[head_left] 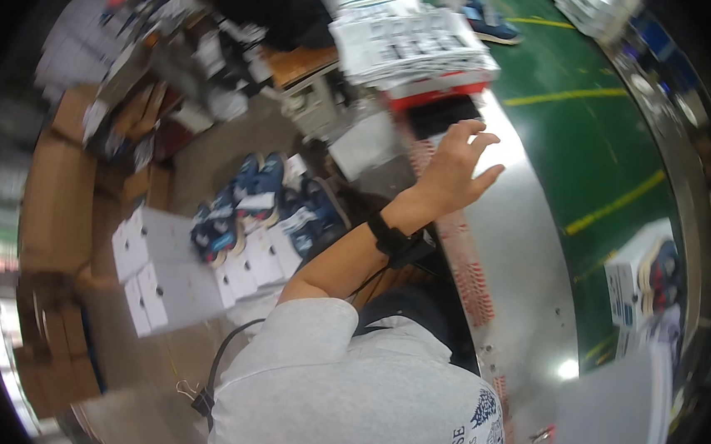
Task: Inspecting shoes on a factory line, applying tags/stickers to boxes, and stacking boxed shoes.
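My left hand (458,167) reaches out over the shiny metal bench (530,236), fingers spread, holding nothing that I can see. A black band with a small device (400,238) is strapped round its wrist. Just beyond the fingertips lies a flat black item (441,116). Behind that, a stack of white printed sheets (411,47) rests on a red and white box (437,91). My right hand does not show.
Left of me, navy shoes (258,189) lie on white shoeboxes (176,270), with brown cartons (58,182) farther left. Across the bench, a white box (622,285) stands by dark shoes (664,275). A grey-white panel (608,409) and a small red-tipped tool (541,435) are lower right.
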